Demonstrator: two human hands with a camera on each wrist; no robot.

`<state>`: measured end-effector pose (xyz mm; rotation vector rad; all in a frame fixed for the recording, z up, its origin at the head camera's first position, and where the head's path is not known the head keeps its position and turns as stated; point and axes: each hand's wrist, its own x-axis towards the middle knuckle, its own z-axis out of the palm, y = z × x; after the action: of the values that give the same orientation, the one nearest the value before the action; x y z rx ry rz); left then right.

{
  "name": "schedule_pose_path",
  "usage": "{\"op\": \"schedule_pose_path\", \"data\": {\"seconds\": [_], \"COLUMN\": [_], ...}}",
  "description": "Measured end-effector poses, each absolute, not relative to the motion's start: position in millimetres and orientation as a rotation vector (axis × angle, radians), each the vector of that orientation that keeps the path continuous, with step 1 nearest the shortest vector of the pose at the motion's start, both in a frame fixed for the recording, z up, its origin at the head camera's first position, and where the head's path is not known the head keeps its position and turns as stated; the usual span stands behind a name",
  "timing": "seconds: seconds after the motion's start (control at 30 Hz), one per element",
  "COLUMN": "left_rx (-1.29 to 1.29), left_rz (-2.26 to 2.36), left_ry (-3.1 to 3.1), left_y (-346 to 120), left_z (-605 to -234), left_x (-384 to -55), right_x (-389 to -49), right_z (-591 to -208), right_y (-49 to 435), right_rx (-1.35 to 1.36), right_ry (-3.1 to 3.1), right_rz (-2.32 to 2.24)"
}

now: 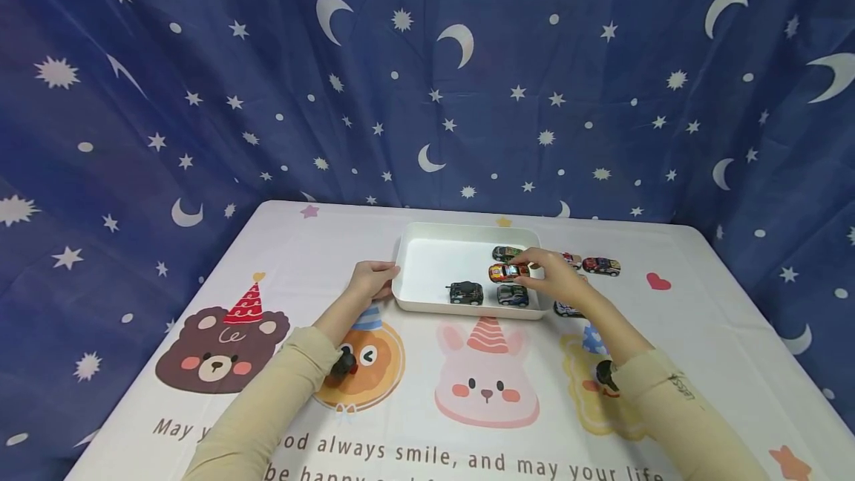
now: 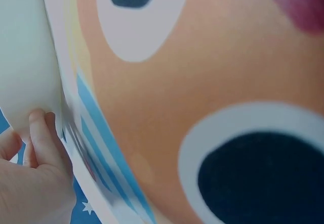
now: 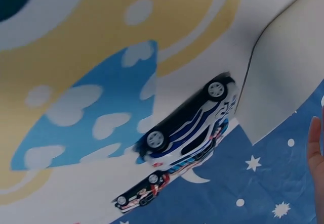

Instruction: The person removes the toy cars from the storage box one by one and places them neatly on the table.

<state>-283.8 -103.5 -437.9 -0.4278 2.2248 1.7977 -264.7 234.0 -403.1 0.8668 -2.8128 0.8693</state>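
My left hand point(image 1: 369, 280) pinches the left rim of a white tray point(image 1: 427, 266); the left wrist view shows its thumb and fingers on the tray's wall point(image 2: 25, 57). Over the tray's right part, my right hand point(image 1: 553, 277) holds a red and yellow toy car point(image 1: 502, 273) between thumb and fingers. Around it in the tray are a green and black toy car point(image 1: 505, 253), a dark toy car point(image 1: 512, 295) and a black tank-like toy point(image 1: 465, 292). In the right wrist view only fingertips point(image 3: 315, 143) show at the right edge, with the held car out of sight.
Just right of the tray stand more toy cars: a dark red one point(image 1: 602, 266), one partly behind my right hand point(image 1: 572, 260), and a white and blue one point(image 3: 192, 133). A printed white tablecloth point(image 1: 414, 384) covers the table; a blue star-patterned curtain point(image 1: 401, 132) hangs behind.
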Motion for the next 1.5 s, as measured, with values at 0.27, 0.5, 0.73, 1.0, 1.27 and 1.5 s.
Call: {"op": "schedule_pose_path", "data": {"seconds": [0.27, 0.5, 0.73, 1.0, 1.27, 1.5], "left_rx": [-0.441, -0.449, -0.471, -0.479, -0.446, -0.437], "left_rz": [1.786, 1.771, 1.763, 1.771, 1.776, 1.766], "left_ry": [2.212, 2.219, 2.239, 2.222, 2.230, 2.248], "left_y": [-104, -105, -107, -108, -104, -101], "left_z": [-434, -433, -435, -439, -439, -437], "left_x": [-283, -282, -282, -284, -283, -282], "right_x": [-254, -246, -241, -239, -233, -237], "right_z": [-399, -401, -403, -405, -411, -419], "right_y": [253, 279, 303, 332, 363, 381], "right_rx": [0.825, 0.761, 0.638, 0.565, 0.473, 0.417], "right_ry": [-2.833, -2.835, -2.838, -2.840, -2.876, -2.950], "right_rz": [0.825, 0.824, 0.824, 0.813, 0.741, 0.696]}}
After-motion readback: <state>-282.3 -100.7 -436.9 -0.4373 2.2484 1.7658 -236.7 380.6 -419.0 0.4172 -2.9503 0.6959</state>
